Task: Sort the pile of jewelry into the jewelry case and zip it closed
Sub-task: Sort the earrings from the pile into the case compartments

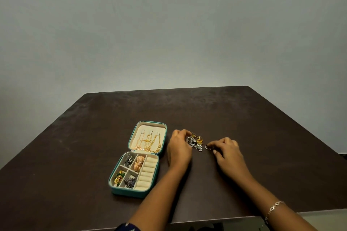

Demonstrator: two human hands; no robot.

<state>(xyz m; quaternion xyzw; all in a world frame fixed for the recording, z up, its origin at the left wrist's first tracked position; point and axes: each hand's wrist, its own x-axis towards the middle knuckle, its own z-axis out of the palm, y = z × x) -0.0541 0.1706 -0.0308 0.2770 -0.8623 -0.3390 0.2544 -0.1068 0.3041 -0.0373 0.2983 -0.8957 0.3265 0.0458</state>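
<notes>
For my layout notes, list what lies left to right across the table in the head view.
jewelry case → left hand → pile of jewelry → silver ring → right hand → bracelet on the right wrist

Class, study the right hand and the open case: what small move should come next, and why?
Probably carry the silver ring, pinched by the right hand, across to the ring rolls in the jewelry case: they look empty, while the four small compartments already hold pieces.

Jewelry case (131,193): on the table (262,127), left of the pile (195,141).
Pile: between case and ring (207,147).
Ring: just right of the pile.
</notes>
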